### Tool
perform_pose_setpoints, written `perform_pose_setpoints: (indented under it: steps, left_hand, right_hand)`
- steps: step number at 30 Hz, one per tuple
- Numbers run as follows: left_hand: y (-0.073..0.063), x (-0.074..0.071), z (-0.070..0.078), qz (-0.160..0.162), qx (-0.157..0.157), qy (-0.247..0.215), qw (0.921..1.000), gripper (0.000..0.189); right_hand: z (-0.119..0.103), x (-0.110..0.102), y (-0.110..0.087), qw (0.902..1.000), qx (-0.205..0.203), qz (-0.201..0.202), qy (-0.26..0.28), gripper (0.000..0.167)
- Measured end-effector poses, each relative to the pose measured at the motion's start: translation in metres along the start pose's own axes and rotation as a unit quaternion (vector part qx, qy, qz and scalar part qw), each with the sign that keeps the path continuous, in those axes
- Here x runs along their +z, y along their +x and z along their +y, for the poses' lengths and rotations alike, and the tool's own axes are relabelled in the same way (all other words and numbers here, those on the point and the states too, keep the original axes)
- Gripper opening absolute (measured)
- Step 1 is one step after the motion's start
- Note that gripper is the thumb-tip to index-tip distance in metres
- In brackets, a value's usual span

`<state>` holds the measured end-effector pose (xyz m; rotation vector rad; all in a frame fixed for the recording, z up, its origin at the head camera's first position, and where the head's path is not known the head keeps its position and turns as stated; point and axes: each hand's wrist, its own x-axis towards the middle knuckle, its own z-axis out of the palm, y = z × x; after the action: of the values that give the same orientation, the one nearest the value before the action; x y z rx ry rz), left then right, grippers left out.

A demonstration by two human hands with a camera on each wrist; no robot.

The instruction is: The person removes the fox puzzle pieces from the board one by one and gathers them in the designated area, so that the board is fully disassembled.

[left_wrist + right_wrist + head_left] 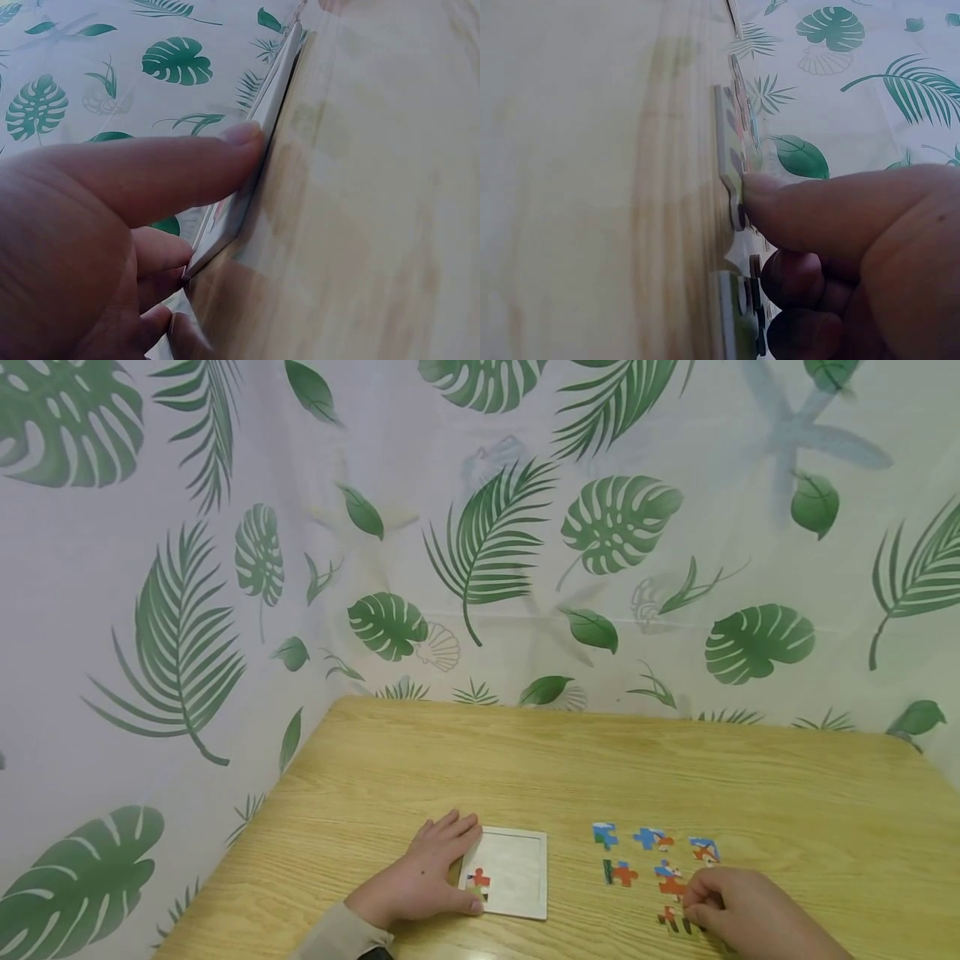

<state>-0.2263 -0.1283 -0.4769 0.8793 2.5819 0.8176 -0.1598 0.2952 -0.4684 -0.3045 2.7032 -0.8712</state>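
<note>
A white square puzzle tray (517,912) lies on the table with one jigsaw piece (478,878) in its lower left corner. My left hand (423,881) rests at its left side, fingers spread and fairly straight. The left thumb touches the tray's near rim, as the left wrist view also shows. My right hand (750,910) is at the near end of the loose pieces. In the right wrist view its thumb presses on a jigsaw piece (729,142), the other fingers curled. The index fingertip is largely hidden there. Beside its fingers lies a fox-leg piece (667,920).
Several loose pieces lie right of the tray: a blue-green piece (604,836), a blue-orange piece (651,839), an orange piece (624,874) and a fox-face piece (705,850). The wooden table (465,760) meets a leaf-patterned cloth (525,668) at the back and left.
</note>
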Motion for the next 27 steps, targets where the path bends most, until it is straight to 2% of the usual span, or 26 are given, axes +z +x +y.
perform_pose_setpoints:
  steps: [12,27]
  left_hand:
    - [-0.0020,-0.0017,0.0031,0.006,0.006,0.014,0.9999,0.103]
    - [-0.0022,-0.0018,0.0028,0.003,0.006,0.013,0.9999,0.103]
  right_hand:
    - [-0.0018,0.0009,-0.0013,0.9998,-0.013,0.008,-0.011,0.008]
    - [-0.0060,0.0004,-0.0022,0.9989,0.032,0.018,0.028,0.016]
